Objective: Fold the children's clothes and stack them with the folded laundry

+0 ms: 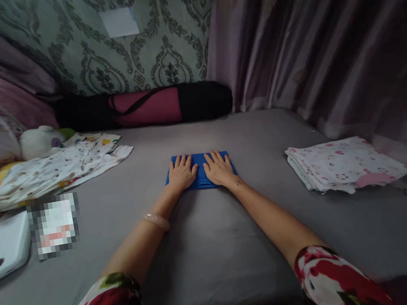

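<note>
1. On the grey bed (pixel 220 253), a little beyond its middle, lies a small blue cloth (pixel 201 173), already folded into a neat flat rectangle with straight edges.
2. Both hands rest on it side by side: the left hand (pixel 181 173) flat on the left half, the right hand (pixel 218 168) flat on the right half. Fingers are spread and pointing away from the person; neither hand grips anything, the palms simply press the cloth down.
3. Judging by how it lies, the folding of this piece looks nearly finished: it is compact, with no loose corner showing, and the hands seem to be smoothing it. Whether another fold remains cannot be told.
4. The cloth is a plain, strong blue with no pattern. It looks thin and soft, and only a strip shows between and around the hands.
5. To the right, well apart, sits a stack of folded white cloths with pink print (pixel 344 164), which looks like finished work.
6. To the left, well apart, a heap of white printed fabric (pixel 58 171) lies spread and loose, apparently not yet folded.
7. Near the left edge lies a white flat device (pixel 3 249). At the far side, a dark and magenta roll bag (pixel 149 107) lies along the wall.
</note>
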`<state>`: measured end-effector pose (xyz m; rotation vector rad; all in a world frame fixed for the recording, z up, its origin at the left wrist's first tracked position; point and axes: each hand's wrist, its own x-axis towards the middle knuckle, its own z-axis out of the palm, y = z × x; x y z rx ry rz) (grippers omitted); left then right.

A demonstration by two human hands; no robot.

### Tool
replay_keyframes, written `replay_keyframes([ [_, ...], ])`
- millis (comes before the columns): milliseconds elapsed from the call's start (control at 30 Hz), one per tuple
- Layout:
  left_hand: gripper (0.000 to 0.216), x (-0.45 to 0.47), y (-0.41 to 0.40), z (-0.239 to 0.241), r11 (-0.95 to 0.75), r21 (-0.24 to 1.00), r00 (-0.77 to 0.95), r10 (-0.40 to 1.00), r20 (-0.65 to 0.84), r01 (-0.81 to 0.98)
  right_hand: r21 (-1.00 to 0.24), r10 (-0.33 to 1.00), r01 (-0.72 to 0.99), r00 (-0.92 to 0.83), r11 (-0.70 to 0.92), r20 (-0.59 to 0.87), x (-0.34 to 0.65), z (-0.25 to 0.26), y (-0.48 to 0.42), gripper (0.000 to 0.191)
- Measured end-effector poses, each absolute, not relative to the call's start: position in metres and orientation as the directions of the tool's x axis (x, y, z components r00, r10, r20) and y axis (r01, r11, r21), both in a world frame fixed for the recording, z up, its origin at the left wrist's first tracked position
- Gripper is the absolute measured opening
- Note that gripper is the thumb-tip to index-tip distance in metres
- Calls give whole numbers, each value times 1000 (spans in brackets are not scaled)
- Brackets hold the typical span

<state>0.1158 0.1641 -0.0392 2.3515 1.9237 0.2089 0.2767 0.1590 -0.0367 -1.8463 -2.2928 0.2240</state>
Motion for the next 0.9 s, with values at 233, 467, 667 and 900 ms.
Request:
replay_keyframes([
  [233,61,92,160,-39,-111,193,83,986,148,975,-258,991,957,-118,130,61,300,-36,163,62],
  [467,62,85,159,-52,-91,283,70,994,83,955,-212,993,971,-120,114,-15,305,-40,162,64],
  [667,52,79,159,-53,-93,449,12,983,181,889,-208,961,941,-242,266,132,263,-29,165,59],
  [900,47,75,160,-54,-109,473,10,978,207,875,-262,954,918,-290,298,71,227,-39,170,62],
])
